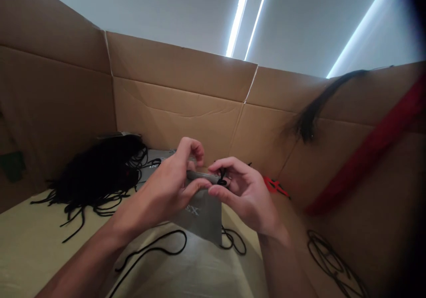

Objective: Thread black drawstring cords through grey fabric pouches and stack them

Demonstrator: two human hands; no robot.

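Observation:
Both my hands hold a grey pouch [203,211] with white lettering, raised above the table. My left hand [173,182] pinches its top edge from the left, fingers closed. On the right, my right hand [241,191] pinches a black cord [222,178] at the pouch's top corner. A length of that black cord [166,245] trails down onto the table below the pouch.
A pile of black cords [96,174] lies on the pale table [33,245] at the left, beside more grey pouches [156,160]. Cardboard walls [179,98] enclose the space. Red cords [276,186] and a red strap [366,151] sit at the right, loose black cords [333,262] lower right.

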